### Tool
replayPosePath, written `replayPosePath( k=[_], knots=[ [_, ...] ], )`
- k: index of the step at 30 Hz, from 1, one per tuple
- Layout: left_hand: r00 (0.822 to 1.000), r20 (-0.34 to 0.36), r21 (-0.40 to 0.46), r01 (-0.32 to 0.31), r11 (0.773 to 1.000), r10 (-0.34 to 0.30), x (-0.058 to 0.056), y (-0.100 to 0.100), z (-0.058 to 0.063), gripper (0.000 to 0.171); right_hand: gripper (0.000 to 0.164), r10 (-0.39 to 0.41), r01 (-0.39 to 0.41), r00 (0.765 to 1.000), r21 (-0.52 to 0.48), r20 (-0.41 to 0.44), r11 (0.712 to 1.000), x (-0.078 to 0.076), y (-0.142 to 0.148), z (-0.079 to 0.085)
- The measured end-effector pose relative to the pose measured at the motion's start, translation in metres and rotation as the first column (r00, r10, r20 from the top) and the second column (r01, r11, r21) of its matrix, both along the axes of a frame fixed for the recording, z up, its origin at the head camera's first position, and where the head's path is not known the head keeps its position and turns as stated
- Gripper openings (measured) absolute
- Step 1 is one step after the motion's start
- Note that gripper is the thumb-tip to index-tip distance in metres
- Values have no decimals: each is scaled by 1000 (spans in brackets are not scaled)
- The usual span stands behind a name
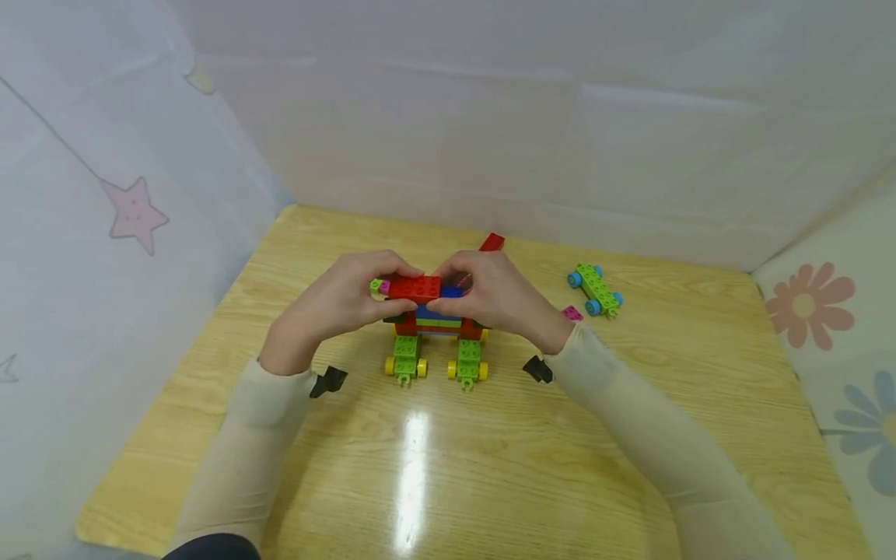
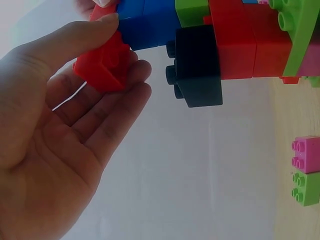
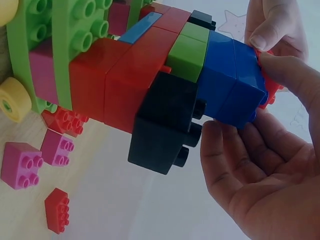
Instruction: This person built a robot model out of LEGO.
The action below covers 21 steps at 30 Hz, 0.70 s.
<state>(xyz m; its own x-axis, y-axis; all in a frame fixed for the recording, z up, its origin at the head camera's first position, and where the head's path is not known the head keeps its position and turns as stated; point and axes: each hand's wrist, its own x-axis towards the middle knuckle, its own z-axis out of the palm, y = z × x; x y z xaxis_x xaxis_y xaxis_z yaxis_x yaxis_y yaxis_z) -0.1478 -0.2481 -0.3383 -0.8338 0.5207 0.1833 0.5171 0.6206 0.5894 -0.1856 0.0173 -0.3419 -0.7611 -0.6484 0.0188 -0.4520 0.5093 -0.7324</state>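
A tall toy-brick build stands on two green wheeled bases [image 1: 406, 358] with yellow wheels. Red bricks [image 3: 125, 75] form its lower body, with a black brick [image 3: 162, 122] jutting out on each side. Above them come a light green brick [image 3: 187, 57] and blue bricks [image 3: 222, 65]. A red brick [image 1: 414, 288] lies across the top, beyond the blue ones on the left. My left hand [image 1: 343, 299] pinches its left end between thumb and fingers. My right hand [image 1: 490, 292] pinches at the other end, its thumb on the red brick and fingertips beside the blue bricks.
A green wheeled base [image 1: 595, 288] with blue wheels sits at the right rear. Nearby lie a pink brick [image 1: 572, 313] and a red brick [image 1: 493, 242]. Left of the build are a pink brick [image 2: 307, 154] and a green brick [image 2: 307, 187]. Fabric walls [image 1: 448, 140] border the table.
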Motion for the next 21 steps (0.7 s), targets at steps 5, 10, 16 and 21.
replayPosePath(
  k=[5, 10, 16, 21],
  knots=[
    [1000, -6, -23, 4, 1000, -4, 0, 1, 3, 36, 36, 25, -23, 997, 30, -70, 999, -1, 0, 1],
    [1000, -13, -84, -3, 996, 2, 2, 6, 8, 34, 36, 32, -26, 996, 63, -82, 998, -1, 0, 2],
    [1000, -7, -97, -10, 995, 9, 3, 8, 8, 35, 38, 18, -14, 999, 94, -44, 995, -3, 0, 3],
    [1000, -2, -78, -15, 997, 15, 4, 6, 6, 35, 40, 10, -8, 1000, 97, -14, 995, -4, -1, -1]
  ],
)
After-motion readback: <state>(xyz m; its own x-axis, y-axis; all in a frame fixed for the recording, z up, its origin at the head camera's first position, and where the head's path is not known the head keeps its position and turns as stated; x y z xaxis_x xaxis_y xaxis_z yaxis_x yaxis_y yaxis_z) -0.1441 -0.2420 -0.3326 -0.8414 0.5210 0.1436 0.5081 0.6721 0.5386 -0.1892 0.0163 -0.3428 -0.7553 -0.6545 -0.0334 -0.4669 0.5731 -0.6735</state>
